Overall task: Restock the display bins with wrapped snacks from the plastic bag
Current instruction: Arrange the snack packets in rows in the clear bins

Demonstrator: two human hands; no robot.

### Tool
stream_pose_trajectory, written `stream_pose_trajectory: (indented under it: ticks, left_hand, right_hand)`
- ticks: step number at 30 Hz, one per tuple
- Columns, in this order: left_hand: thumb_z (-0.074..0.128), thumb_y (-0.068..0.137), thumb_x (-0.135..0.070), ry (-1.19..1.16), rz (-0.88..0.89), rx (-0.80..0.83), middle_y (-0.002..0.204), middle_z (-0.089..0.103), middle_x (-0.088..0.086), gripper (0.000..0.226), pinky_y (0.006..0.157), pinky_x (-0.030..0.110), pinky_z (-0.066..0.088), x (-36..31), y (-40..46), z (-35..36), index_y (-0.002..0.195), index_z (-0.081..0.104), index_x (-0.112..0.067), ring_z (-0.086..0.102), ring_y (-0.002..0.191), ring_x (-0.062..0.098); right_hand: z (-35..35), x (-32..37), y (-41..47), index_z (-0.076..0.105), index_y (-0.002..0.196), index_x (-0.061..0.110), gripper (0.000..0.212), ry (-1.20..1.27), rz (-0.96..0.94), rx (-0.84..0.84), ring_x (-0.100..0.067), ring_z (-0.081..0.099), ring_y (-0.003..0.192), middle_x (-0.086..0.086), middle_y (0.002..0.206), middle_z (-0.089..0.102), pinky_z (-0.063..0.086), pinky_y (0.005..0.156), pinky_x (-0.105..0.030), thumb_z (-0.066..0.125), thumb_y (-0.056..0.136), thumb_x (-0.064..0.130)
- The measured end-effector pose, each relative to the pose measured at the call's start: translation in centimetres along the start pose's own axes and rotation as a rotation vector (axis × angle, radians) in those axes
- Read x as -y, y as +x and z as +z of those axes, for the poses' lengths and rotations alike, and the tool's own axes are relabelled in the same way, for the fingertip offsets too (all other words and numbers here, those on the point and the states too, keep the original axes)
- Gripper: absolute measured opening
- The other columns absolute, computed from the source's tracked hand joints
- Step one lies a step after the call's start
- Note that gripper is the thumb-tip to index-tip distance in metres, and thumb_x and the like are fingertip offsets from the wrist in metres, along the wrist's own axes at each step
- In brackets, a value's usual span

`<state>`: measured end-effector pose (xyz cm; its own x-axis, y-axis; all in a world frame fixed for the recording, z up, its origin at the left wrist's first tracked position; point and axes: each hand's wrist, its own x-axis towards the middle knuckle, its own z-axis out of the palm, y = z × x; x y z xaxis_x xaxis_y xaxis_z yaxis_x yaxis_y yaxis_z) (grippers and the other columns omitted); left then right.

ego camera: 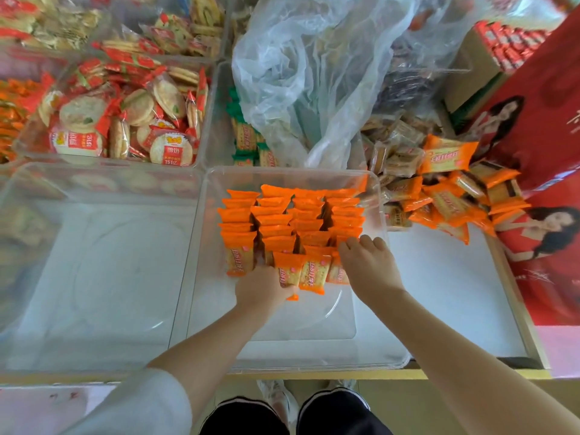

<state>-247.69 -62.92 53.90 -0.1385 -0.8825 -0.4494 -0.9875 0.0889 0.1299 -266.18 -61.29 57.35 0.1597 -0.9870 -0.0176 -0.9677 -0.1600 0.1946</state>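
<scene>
A clear plastic bin [314, 346] in front of me holds several rows of orange-wrapped snacks [292, 221] standing on edge. My left hand [262, 288] grips the lower end of a front-row orange packet [284, 265]. My right hand [368, 265] rests on the rightmost row, fingers curled over the tops of the packets. A loose pile of the same orange snacks [445, 196] lies to the right of the bin. Behind it stands the crumpled clear plastic bag [314, 67].
A second clear bin [94, 277] sits at the left. Behind are bins of round rice crackers [125, 120] and green-wrapped biscuits [244, 136]. A red printed board [546, 152] borders the right side. The shelf's front edge [314, 376] is near my legs.
</scene>
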Motion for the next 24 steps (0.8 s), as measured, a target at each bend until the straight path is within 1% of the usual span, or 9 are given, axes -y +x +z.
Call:
stream_pose_trajectory:
  ticks: [3, 7, 9, 11, 13, 17, 20, 22, 24]
  left_hand:
    - [0.043, 0.086, -0.063, -0.005, -0.045, -0.035, 0.081, 0.053, -0.002, 0.051, 0.063, 0.028, 0.041, 0.4, -0.1, -0.5, 0.099, 0.059, -0.017, 0.063, 0.089, 0.021]
    - [0.044, 0.084, -0.065, 0.012, -0.087, 0.028, 0.094, 0.064, -0.001, 0.051, 0.071, 0.031, 0.048, 0.8, -0.2, -0.9, 0.102, 0.058, -0.02, 0.062, 0.092, 0.022]
    - [0.047, 0.086, -0.06, 0.048, -0.051, 0.07, 0.1, 0.063, 0.0, 0.044, 0.074, 0.032, 0.048, 0.4, -0.7, -1.4, 0.106, 0.056, -0.022, 0.061, 0.096, 0.023]
    - [0.048, 0.089, -0.051, 0.03, 0.041, 0.037, 0.087, 0.062, -0.002, 0.031, 0.064, 0.027, 0.043, -0.9, -1.8, -2.5, 0.09, 0.057, -0.022, 0.061, 0.09, 0.022]
    - [0.049, 0.092, -0.045, -0.052, 0.152, -0.013, 0.074, 0.058, -0.003, 0.03, 0.054, 0.024, 0.035, -3.4, -2.8, -4.2, 0.076, 0.055, -0.02, 0.059, 0.077, 0.018]
    - [0.053, 0.091, -0.035, -0.334, 0.282, -0.182, 0.068, 0.058, -0.005, 0.023, 0.047, 0.023, 0.031, -9.8, -2.2, -7.1, 0.082, 0.063, -0.016, 0.052, 0.061, 0.014]
    - [0.055, 0.091, -0.023, -0.5, 0.349, -0.284, 0.059, 0.049, -0.011, 0.014, 0.051, 0.025, 0.031, -14.6, -1.0, -8.2, 0.095, 0.063, -0.013, 0.053, 0.059, 0.017]
    - [0.056, 0.09, -0.018, -0.529, 0.388, -0.272, 0.067, 0.051, -0.012, 0.024, 0.055, 0.026, 0.032, -17.4, -0.1, -8.3, 0.113, 0.057, -0.013, 0.049, 0.062, 0.013]
    - [0.057, 0.088, -0.015, -0.514, 0.446, -0.286, 0.082, 0.055, -0.007, 0.033, 0.063, 0.024, 0.034, -19.6, 1.0, -7.9, 0.121, 0.052, -0.011, 0.048, 0.07, 0.009]
  right_hand:
    - [0.1, 0.1, 0.1, 0.061, 0.073, 0.008, 0.04, 0.018, 0.026, -0.072, -0.029, 0.056, 0.061, -0.01, 0.067, 0.058, 0.045, 0.055, -0.033, 0.084, 0.041, 0.001]
    - [-0.3, -1.3, 0.0, 0.063, 0.079, 0.012, 0.033, 0.226, 0.003, -0.157, -0.029, 0.059, 0.07, -0.006, 0.077, 0.062, 0.048, 0.06, -0.036, 0.085, 0.057, 0.022]
    - [-0.9, -3.3, 0.2, 0.064, 0.081, 0.01, 0.017, 0.423, 0.021, -0.278, -0.032, 0.058, 0.075, -0.008, 0.083, 0.063, 0.047, 0.064, -0.038, 0.071, 0.072, 0.023]
    - [-0.7, -6.4, 0.5, 0.065, 0.087, 0.007, 0.016, 0.526, 0.114, -0.36, -0.034, 0.057, 0.08, -0.011, 0.089, 0.063, 0.045, 0.067, -0.039, 0.059, 0.08, 0.02]
    - [0.7, -10.0, 0.8, 0.063, 0.1, 0.005, 0.021, 0.534, 0.247, -0.299, -0.039, 0.055, 0.094, -0.016, 0.102, 0.061, 0.043, 0.075, -0.043, 0.055, 0.086, 0.019]
    - [4.4, -17.5, 0.2, 0.049, 0.127, 0.007, 0.04, 0.445, 0.56, -0.024, -0.041, 0.038, 0.122, -0.019, 0.132, 0.045, 0.029, 0.1, -0.052, 0.057, 0.089, 0.019]
    - [6.5, -21.6, -0.4, 0.048, 0.131, 0.008, 0.05, 0.177, 0.37, 0.077, -0.04, 0.042, 0.118, -0.019, 0.127, 0.048, 0.033, 0.099, -0.053, 0.061, 0.083, 0.013]
    - [7.9, -23.2, -0.3, 0.048, 0.134, 0.012, 0.063, 0.029, 0.17, 0.147, -0.037, 0.048, 0.114, -0.016, 0.123, 0.053, 0.038, 0.094, -0.049, 0.069, 0.075, 0.013]
    - [8.6, -23.8, -0.2, 0.054, 0.127, 0.012, 0.061, 0.003, 0.136, 0.115, -0.036, 0.055, 0.107, -0.014, 0.117, 0.058, 0.044, 0.085, -0.045, 0.076, 0.069, 0.014]
